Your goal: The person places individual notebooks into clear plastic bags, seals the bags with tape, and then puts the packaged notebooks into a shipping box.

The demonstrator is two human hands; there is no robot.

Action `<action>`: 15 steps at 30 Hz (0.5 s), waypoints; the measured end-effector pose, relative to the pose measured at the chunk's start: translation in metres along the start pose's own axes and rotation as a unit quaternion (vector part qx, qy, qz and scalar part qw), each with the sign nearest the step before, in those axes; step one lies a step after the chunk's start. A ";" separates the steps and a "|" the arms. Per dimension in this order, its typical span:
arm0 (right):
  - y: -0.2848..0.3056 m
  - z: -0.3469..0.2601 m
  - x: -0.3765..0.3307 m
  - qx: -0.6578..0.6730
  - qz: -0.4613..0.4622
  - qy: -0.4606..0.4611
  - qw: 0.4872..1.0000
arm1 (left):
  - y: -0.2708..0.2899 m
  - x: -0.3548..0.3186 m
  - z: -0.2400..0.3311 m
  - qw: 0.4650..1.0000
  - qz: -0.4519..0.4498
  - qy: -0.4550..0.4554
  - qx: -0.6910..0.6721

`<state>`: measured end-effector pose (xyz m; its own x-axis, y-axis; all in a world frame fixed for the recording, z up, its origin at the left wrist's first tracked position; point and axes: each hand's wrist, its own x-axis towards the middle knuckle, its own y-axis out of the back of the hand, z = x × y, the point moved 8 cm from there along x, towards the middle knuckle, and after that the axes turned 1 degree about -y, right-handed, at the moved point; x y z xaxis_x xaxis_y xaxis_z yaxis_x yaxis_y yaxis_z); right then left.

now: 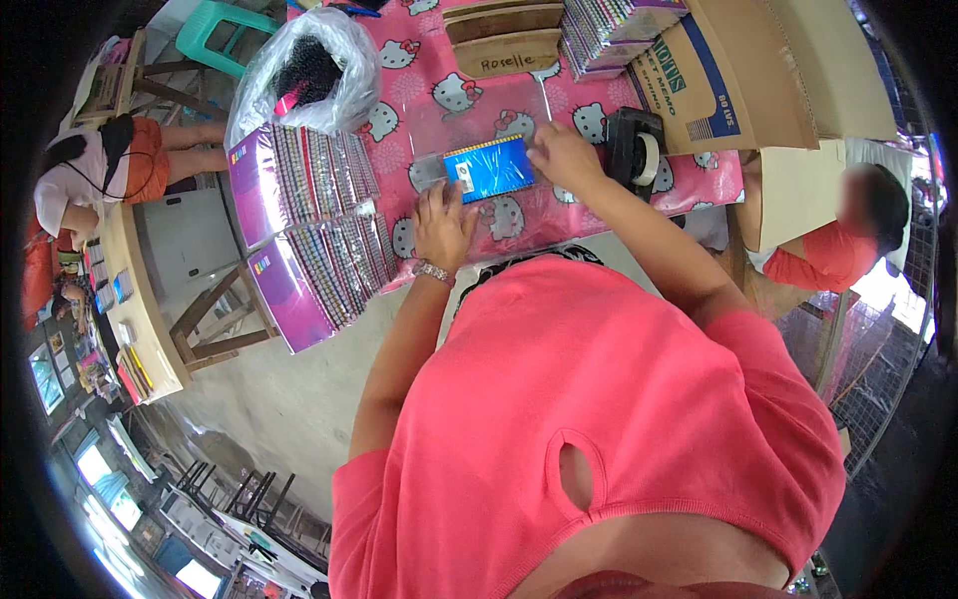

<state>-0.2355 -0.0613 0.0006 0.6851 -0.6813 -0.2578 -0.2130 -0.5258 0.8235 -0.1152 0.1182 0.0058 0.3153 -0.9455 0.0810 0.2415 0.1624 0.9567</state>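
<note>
A small blue spiral notebook (504, 172) with a yellow coil along its far edge lies on clear plastic (469, 112) spread over the table. The plastic shows beyond the notebook's far and left sides. My left hand (442, 225) rests at the notebook's near left corner, fingers stretched out and slightly apart. At the right end of the notebook is my right hand (567, 160), its fingers bent together at the plastic's edge. A black tape dispenser (629, 150) with a pale roll stands just right of that hand.
Two stacks of purple-covered spiral notebooks (309, 180) flank my left arm. Behind them sits a clear bag (354, 75) with dark contents. A wooden holder (504, 35), more notebooks (604, 35) and a cardboard box (738, 75) line the far side. People are at left and right.
</note>
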 end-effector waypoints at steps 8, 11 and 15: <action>-0.029 -0.013 0.035 -0.056 -0.040 0.095 0.993 | -0.009 0.035 0.050 0.990 0.048 -0.117 0.064; -0.007 -0.043 0.034 -0.022 -0.127 0.073 0.989 | 0.016 0.016 0.010 0.993 0.058 -0.015 -0.102; -0.011 -0.064 0.030 0.370 -0.247 0.073 0.892 | 0.008 -0.033 -0.041 0.954 0.087 0.133 -0.255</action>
<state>-0.1677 -0.0433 0.0167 0.8949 -0.2271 -0.3842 -0.2242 -0.9731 0.0531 -0.0862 0.1619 -0.0006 0.5958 -0.7984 0.0870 0.5583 0.4897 0.6697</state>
